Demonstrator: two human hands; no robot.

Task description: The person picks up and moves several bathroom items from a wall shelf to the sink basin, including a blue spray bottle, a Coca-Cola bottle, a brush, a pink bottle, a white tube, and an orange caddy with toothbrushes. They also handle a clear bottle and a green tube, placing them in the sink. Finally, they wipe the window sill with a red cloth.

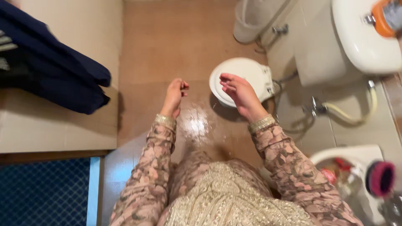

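My left hand point(175, 97) hangs in the air over the brown tiled floor point(167, 46), fingers loosely curled and holding nothing. My right hand point(239, 95) is raised beside it, palm turned up, fingers together and slightly bent, also holding nothing. Both arms wear patterned pink sleeves with gold cuffs. Just beyond my right hand stands a white toilet point(245, 77) with its lid down. A wet, shiny patch point(197, 123) lies on the floor between my hands.
A dark blue garment point(54, 71) hangs on the tiled wall at left. A white cistern point(364, 37) and hoses point(351, 113) are at right. A washbasin point(356, 159) with bottles is at lower right. A white bin point(251, 19) stands at the top.
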